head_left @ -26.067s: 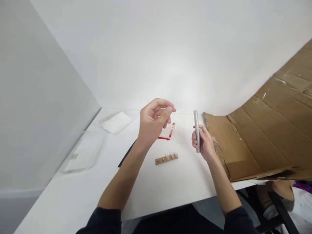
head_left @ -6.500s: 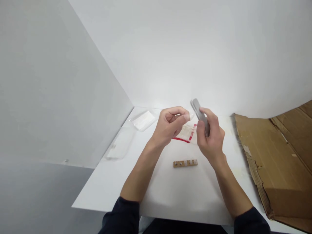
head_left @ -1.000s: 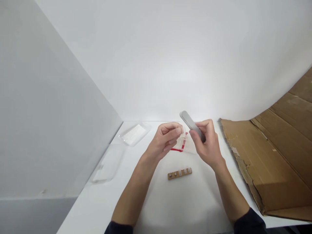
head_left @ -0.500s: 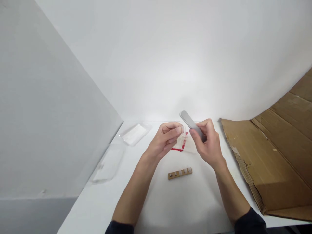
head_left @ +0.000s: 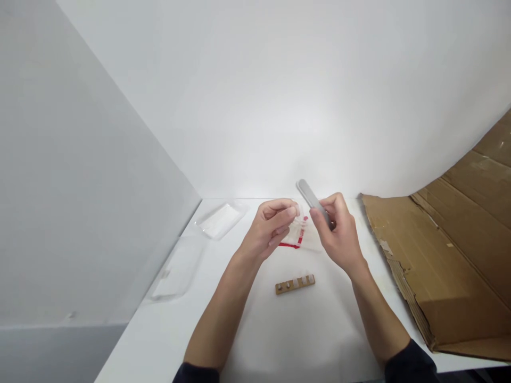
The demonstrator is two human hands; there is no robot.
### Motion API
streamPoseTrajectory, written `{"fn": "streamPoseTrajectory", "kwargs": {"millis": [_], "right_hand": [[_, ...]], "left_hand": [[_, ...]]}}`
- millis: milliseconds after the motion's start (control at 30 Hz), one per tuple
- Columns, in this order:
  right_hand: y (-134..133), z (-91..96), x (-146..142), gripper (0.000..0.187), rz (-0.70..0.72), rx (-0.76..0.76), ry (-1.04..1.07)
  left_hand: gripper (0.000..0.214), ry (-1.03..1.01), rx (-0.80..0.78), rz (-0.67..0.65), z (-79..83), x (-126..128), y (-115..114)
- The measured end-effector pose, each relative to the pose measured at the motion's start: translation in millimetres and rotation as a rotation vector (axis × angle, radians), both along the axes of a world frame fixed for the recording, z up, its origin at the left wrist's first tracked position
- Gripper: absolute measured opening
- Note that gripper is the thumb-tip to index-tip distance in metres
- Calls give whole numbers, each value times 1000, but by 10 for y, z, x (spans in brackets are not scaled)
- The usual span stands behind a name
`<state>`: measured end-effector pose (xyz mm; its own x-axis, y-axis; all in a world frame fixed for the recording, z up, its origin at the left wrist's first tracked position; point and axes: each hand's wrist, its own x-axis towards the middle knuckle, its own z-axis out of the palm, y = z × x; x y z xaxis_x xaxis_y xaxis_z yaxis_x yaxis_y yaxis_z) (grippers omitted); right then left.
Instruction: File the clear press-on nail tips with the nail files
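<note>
Between the thumb and fingertips of my left hand [head_left: 272, 229] is a small, translucent piece, perhaps a false nail [head_left: 297, 209], mostly covered by the fingers. My right hand [head_left: 340, 234] grips a grey nail file [head_left: 310, 196] with a rounded end and a pale edge. The file slants up and left, its tip above and slightly right of my left fingertips, apart from them. Below both hands, a brown strip [head_left: 295, 288] lies on the white table, bearing several small pale or clear pieces in a row. Behind my hands is a clear bag with red print [head_left: 297, 239].
At the back left lies a clear packet with white contents [head_left: 221, 221]. A translucent, flat tray or packet [head_left: 178, 271] is nearer along the left edge. Open brown cardboard [head_left: 451, 276] takes up the right side. White walls stand behind and left.
The file's tip has shifted very slightly up and right, with my right hand still around it. My left hand has barely moved left. Everything on the table stays put.
</note>
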<state>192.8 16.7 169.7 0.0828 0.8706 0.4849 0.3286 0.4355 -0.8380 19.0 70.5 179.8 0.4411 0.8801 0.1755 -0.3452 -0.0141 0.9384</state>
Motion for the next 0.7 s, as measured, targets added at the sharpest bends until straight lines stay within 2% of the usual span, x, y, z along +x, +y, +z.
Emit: {"fn": "streamPoseTrajectory", "kwargs": {"millis": [100,233,300,500,600,700], "right_hand": [[-4,3,-43,21,33,-6,85],[-3,1,-98,30,80,-142,214],[-6,3,-115,33,116,-183,304],[-54,33,-152,30,228,-205,428],[-76,50,-170,28,229,-161,430],[-56,59,-160,30,245,-196,448]], "left_hand": [[34,45,169,164,-41,43,-29],[24,168,500,483,-81,126,-104],[16,230,614,594,-95,159,-137],[12,299,804,712,-112,196,-165],[13,318,847,724,-119,203,-161],[13,325,859,739,-136,210,-156]]}}
